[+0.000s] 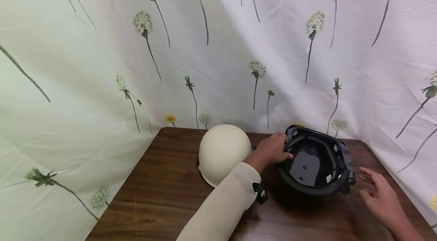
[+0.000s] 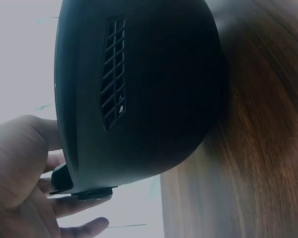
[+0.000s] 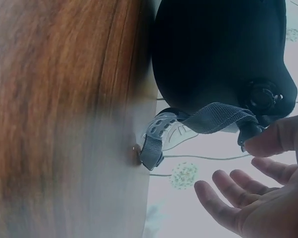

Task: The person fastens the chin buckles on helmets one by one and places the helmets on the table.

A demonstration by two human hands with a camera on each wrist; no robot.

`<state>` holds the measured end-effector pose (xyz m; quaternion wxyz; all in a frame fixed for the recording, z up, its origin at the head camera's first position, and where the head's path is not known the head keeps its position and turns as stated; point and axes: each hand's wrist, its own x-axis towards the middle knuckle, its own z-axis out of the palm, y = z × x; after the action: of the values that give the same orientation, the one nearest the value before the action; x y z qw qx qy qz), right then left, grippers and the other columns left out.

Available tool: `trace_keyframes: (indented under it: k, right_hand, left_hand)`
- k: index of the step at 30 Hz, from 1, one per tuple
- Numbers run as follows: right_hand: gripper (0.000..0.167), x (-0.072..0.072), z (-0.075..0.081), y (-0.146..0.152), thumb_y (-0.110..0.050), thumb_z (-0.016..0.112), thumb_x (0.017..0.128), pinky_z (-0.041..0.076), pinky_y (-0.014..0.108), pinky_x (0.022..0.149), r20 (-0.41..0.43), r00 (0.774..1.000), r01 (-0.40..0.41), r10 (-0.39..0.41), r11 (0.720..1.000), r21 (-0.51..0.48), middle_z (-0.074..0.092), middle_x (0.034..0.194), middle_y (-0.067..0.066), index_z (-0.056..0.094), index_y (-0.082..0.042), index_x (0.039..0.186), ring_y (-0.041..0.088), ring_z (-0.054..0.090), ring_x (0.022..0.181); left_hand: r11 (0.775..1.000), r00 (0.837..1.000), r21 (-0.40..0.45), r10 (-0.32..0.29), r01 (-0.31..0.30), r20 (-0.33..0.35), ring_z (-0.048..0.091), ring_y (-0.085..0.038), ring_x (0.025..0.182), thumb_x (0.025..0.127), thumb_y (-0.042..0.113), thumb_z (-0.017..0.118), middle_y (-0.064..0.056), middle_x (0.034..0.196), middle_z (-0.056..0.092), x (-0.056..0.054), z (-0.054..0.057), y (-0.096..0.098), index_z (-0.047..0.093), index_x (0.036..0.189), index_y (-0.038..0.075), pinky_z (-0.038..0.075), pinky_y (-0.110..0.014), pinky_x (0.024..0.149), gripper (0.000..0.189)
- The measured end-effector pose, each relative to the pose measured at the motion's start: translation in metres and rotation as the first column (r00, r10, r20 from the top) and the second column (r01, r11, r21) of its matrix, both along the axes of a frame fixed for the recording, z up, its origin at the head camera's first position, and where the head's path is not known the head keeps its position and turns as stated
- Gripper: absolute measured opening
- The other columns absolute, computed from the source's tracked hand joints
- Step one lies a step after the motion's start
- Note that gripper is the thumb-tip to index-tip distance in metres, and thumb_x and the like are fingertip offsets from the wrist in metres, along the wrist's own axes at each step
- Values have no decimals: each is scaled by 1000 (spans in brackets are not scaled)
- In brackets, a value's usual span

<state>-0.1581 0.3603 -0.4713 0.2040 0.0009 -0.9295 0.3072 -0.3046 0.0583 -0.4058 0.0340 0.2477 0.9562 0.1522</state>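
Note:
A black helmet [image 1: 315, 190] lies upside down on the table, its grey inner padding [image 1: 307, 163] facing up. My left hand [image 1: 273, 149] grips its left rim, thumb on the inside. In the left wrist view, the helmet's matte shell [image 2: 159, 94] with a slatted vent [image 2: 114, 74] fills the middle, and the hand [image 2: 20, 168] holds its edge. Beside the right rim, my right hand [image 1: 382, 195] has its fingers loosely spread. A grey strap [image 3: 218, 116] hangs off the shell near the right thumb [image 3: 270, 139]; whether they touch I cannot tell.
A cream helmet [image 1: 223, 154] sits dome up on the brown wooden table [image 1: 136, 203], left of the black one and close to my left forearm. A white curtain [image 1: 218, 55] printed with dandelions hangs behind the table and along both sides.

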Motion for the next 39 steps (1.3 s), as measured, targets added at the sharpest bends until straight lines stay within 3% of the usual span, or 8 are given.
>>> trace_keyframes:
  k: [3, 7, 16, 22, 26, 30, 36, 39]
  right_hand:
    - [66, 0, -5, 4, 17, 67, 80, 49, 7, 65, -19, 999, -26, 26, 1000, 0, 52, 131, 34, 48, 12, 143, -31, 27, 102]
    - [68, -2, -11, 6, 17, 72, 79, 49, 6, 66, -22, 998, -65, 65, 998, -8, 54, 132, 36, 48, 13, 142, -37, 20, 103]
    - [68, -7, -15, 7, 7, 82, 79, 43, 2, 70, 25, 997, -73, 73, 997, -18, 70, 117, 34, 51, 9, 139, -28, 45, 90]
    - [69, -8, -13, 8, -1, 85, 80, 51, 16, 70, 158, 984, -80, 85, 996, -42, 73, 114, 29, 53, 8, 140, -14, 60, 83]
    - [34, -7, -12, 9, -16, 86, 85, 50, 21, 71, 172, 984, -38, 36, 999, 9, 78, 105, 16, 71, -4, 112, -11, 60, 85]
    - [15, -4, -13, 10, -17, 83, 88, 44, 21, 66, 115, 993, 0, -4, 1000, 30, 74, 93, 6, 70, -11, 88, -10, 52, 82]
    - [18, 1, -2, 16, -18, 66, 102, 44, 24, 62, 227, 974, 9, 18, 993, -118, 64, 90, -2, 58, -4, 96, -5, 49, 78]
    - [22, 2, 7, 21, -18, 54, 109, 49, 21, 64, 256, 966, 15, 45, 973, -231, 73, 89, -7, 52, 1, 98, -10, 56, 79]
  left_hand:
    - [1000, 1000, -26, 6, -6, 5, 63, -13, 121, 95, 51, 73, 4, 152, 53, 0, 1, 0, 58, 140, 21, 55, -33, 100, 56]
    - [999, 1000, -40, 13, -13, 15, 63, -11, 115, 94, 51, 74, 3, 151, 53, 0, 1, 0, 60, 137, 20, 56, -31, 96, 55]
    - [998, 999, -62, 28, -27, 18, 60, -14, 127, 94, 49, 75, 1, 152, 51, 0, -1, 1, 61, 124, 24, 48, -46, 113, 41]
    - [998, 1000, -62, 23, -24, -7, 59, -17, 129, 96, 48, 72, 0, 147, 54, -1, -4, 3, 59, 133, 23, 47, -48, 110, 46]
    - [998, 999, -60, 12, -14, -39, 59, -15, 128, 96, 45, 74, 1, 147, 54, -2, -5, 5, 58, 138, 21, 50, -46, 107, 51]
    - [999, 998, -49, 0, -3, -64, 61, -12, 119, 98, 40, 73, 4, 146, 52, -1, -2, 6, 61, 126, 23, 51, -41, 99, 35]
    - [1000, 999, -8, 2, -2, -43, 58, -8, 104, 100, 33, 72, 5, 137, 54, -1, 6, 3, 59, 108, 24, 49, -37, 92, 17]
    - [999, 1000, 43, 4, -4, -1, 56, -10, 101, 99, 23, 72, 4, 132, 55, 0, 9, 1, 62, 108, 22, 50, -35, 88, 14]
